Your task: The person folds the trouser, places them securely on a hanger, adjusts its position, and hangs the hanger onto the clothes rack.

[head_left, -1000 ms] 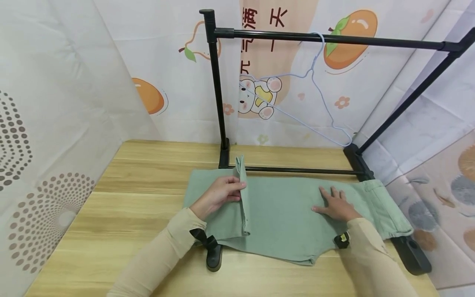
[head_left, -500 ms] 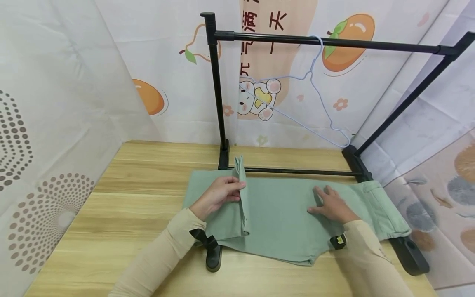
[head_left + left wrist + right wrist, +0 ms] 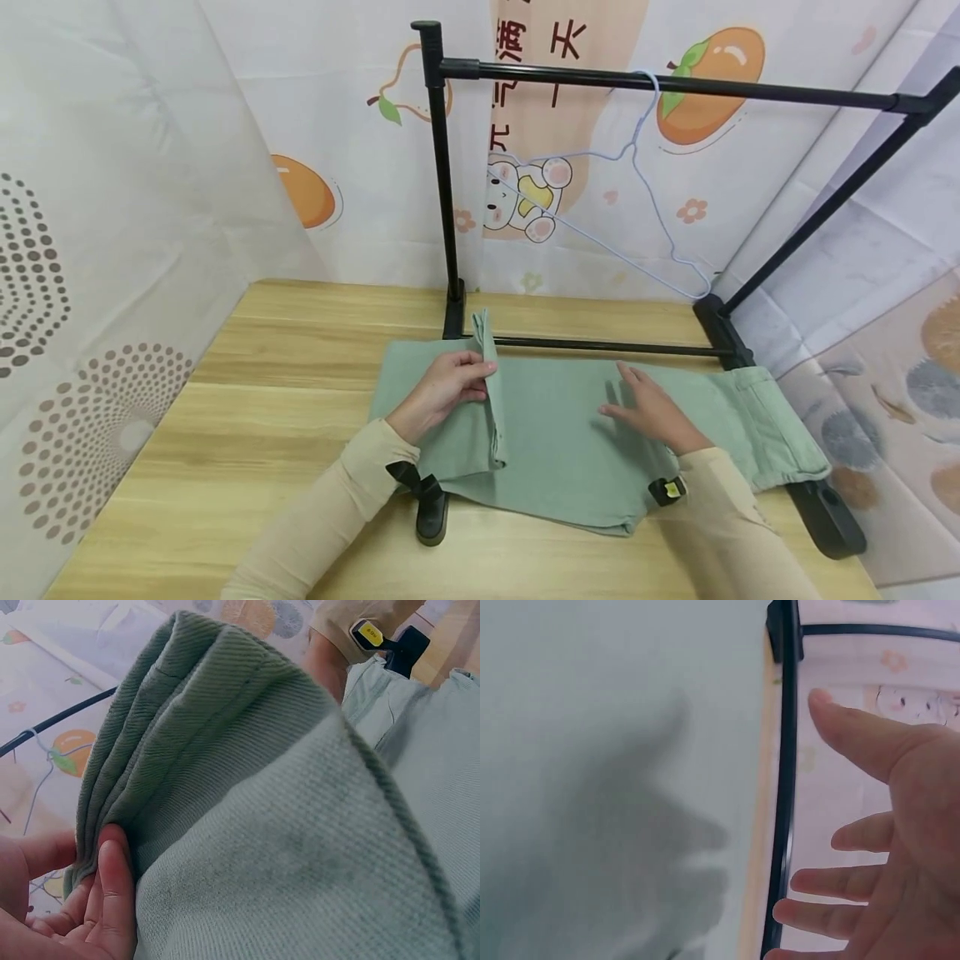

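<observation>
Sage-green trousers (image 3: 555, 425) of fine-ribbed woven cloth, folded lengthwise, lay on the pale wood-grain counter (image 3: 315, 358), along the near side of the black tubular rack (image 3: 446, 192). Cloth covered parts of both rack feet; their near ends protruded from beneath it.

Left hand (image 3: 447, 387): thumb and fingers pinched the stacked hem layers (image 3: 495, 442) just right of the rack's left foot. Judged reason: gripping all layers at once probably kept the stack aligned and stopped the turned-back legs from dropping. Right hand (image 3: 652, 408): fingers spread, holding nothing, above the cloth between the rack's two feet; the shadow in the right wrist view indicated a gap beneath. Its place there seemed suited to steadying the flat portion, though no pressing was seen.

Orientation: long axis ran left to right, roughly parallel to the rack's lower crossbar. Gathered waistband (image 3: 787, 425) pointed right, over the rack's right foot. Legs doubled back near the rack's left foot, so the hem faced upward, its edge running from near to far, across the long axis.

Light-blue wire hanger (image 3: 634, 147) hung from the rack's top bar, tilted, presumably to keep it off the cloth. White printed curtain (image 3: 360, 242) stood behind the rack.
</observation>
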Demonstrator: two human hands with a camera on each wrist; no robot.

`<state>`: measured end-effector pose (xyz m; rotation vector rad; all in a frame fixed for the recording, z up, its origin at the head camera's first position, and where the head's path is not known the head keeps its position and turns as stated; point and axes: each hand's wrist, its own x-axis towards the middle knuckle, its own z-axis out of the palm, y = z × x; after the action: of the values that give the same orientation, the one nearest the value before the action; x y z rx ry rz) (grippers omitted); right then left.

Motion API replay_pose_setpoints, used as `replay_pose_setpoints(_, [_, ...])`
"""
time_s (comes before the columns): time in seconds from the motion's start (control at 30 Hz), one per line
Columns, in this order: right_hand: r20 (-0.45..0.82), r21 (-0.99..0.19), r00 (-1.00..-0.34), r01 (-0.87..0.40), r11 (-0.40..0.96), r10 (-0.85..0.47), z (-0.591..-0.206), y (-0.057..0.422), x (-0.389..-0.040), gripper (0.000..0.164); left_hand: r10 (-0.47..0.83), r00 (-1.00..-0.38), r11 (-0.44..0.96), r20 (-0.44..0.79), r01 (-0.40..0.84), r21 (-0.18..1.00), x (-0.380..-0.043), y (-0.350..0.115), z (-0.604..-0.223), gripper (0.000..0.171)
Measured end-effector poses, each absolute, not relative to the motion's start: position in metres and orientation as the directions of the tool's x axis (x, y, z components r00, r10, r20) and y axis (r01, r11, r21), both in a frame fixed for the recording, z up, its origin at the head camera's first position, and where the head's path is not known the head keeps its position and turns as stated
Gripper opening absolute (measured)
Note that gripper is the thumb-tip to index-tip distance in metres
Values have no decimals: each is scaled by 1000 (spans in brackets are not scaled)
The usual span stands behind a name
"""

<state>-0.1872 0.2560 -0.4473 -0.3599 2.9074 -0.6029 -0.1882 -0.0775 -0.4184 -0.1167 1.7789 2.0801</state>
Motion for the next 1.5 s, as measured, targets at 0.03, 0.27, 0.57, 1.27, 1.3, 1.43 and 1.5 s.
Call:
replay_pose_setpoints(0.03, [-92, -413, -959, -207, 887, -267, -446, 254, -187, 91, 241, -917, -110, -317, -350, 930, -188, -77, -418, 7])
replay_pose_setpoints(0.27, [-79, -458, -951, -230, 858, -297, -438, 232, -181, 87, 250, -918, -115, -309, -345, 932, -186, -77, -418, 8])
replay_pose_setpoints(0.57, [-32, -482, -936, -292, 826, -350, -427, 210, -174, 83, 247, -917, -97, -313, -345, 934, -187, -77, -419, 7])
replay_pose_setpoints(1.27, [63, -589, -868, -431, 684, -492, -405, 159, -152, 73, 240, -931, -104, -274, -305, 947, -183, -72, -419, 10])
replay_pose_setpoints(1.3, [65, -590, -865, -435, 680, -497, -404, 158, -150, 73, 245, -931, -101, -271, -303, 948, -183, -71, -419, 11])
replay_pose_setpoints(1.43, [78, -603, -850, -456, 654, -521, -402, 150, -145, 71, 249, -929, -89, -272, -302, 949, -182, -70, -417, 11])
replay_pose_setpoints(1.5, [83, -617, -839, -468, 633, -538, -402, 146, -143, 70, 245, -932, -88, -269, -297, 951, -182, -70, -417, 11])
